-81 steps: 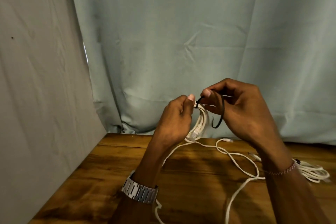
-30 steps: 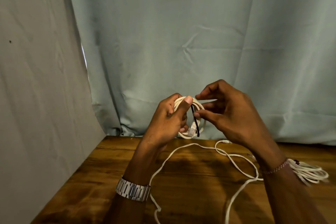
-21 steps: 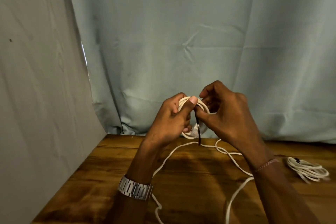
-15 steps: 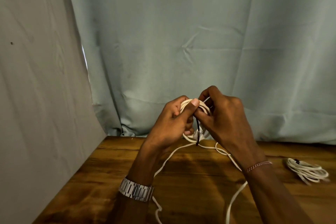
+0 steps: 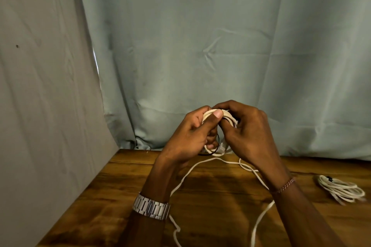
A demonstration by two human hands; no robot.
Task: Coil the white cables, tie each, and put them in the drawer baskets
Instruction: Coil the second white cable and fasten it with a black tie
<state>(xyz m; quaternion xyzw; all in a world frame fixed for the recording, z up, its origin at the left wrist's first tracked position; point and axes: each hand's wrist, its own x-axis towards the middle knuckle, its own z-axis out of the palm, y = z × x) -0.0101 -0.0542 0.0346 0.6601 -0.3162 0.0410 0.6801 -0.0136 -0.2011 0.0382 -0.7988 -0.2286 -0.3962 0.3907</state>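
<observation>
Left hand [image 5: 190,136]: gripping the white cable coil [image 5: 218,118] above the table; the thumb is pressing across the top strands and the fingers are curling around the coil from the left.
Right hand [image 5: 247,134]: closing on the right side of the same coil; the fingertips are meeting the left thumb at the top of the coil. What they are pinching there cannot be told.
White cable coil: being held in the air between both hands, in front of the curtain, above the far edge of the table.
Black tie [image 5: 212,151]: a thin dark loop is showing below the left fingers, at the bottom of the coil; how far it is fastened cannot be told.
Loose cable [image 5: 186,176]: a white strand is lying on the table, running from below the hands toward the near edge and looping back under the right forearm.
Second coil [image 5: 341,188]: lying on the table at the right, well apart from the hands, with a small dark tie at its top.
Table [image 5: 112,206]: dark wooden top.
Curtain [image 5: 200,46]: pale blue-grey fabric is hanging behind the table.
Wristwatch [image 5: 151,207]: a metal link band is sitting on the left wrist; no brand is readable.
Bracelet [image 5: 285,185]: a thin beaded band is sitting on the right wrist.
Writing: no label or text is legible.
Drawer baskets: out of view.
</observation>
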